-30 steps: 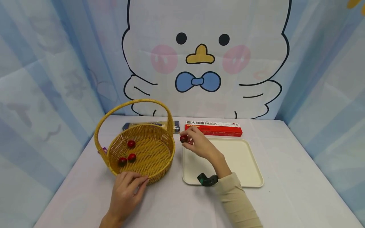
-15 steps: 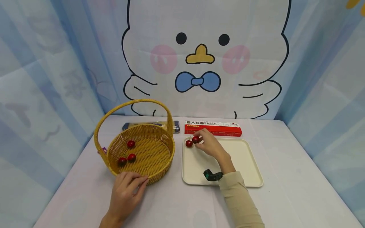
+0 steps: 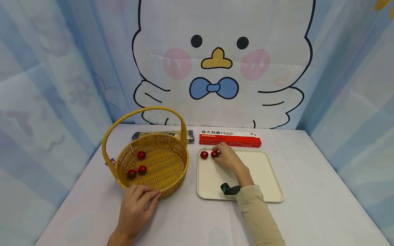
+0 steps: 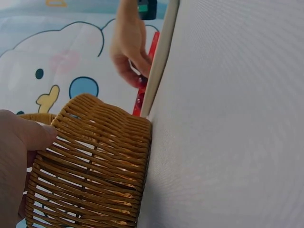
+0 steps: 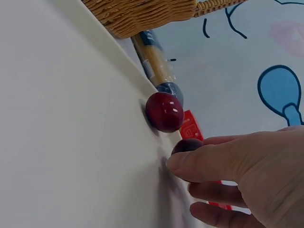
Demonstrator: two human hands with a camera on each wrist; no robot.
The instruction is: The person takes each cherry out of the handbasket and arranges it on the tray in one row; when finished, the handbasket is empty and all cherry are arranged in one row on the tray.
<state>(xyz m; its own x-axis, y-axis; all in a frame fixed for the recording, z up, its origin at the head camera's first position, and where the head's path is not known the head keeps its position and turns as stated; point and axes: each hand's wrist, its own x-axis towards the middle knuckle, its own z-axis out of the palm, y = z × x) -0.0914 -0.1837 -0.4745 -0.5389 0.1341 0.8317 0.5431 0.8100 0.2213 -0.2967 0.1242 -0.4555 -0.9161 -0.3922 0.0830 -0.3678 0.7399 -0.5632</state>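
My right hand (image 3: 228, 158) pinches a dark red cherry (image 3: 214, 154) between thumb and fingers, low over the far left part of the cream tray (image 3: 240, 184). Just left of it, another cherry (image 3: 204, 155) lies on the tray by itself, its stem pointing up. With thumb and fingers, my left hand (image 3: 134, 210) grips the near rim of the yellow wicker basket (image 3: 160, 167). Inside the basket lie three cherries (image 3: 142, 169). The right wrist view shows the pinched cherry (image 5: 186, 146) partly covered by the thumb.
Behind the tray lies a red pasta box (image 3: 230, 139). A clear package with dark blue ends (image 3: 191, 136) sits behind the basket, partly hidden by it. A small purple item (image 3: 112, 161) peeks out left of the basket, whose tall handle (image 3: 144, 109) arches upward.
My right hand has moved right from the tray's left edge and then lowered its cherry toward the tray. The other cherry has come into sight. My left hand stays on the basket rim.
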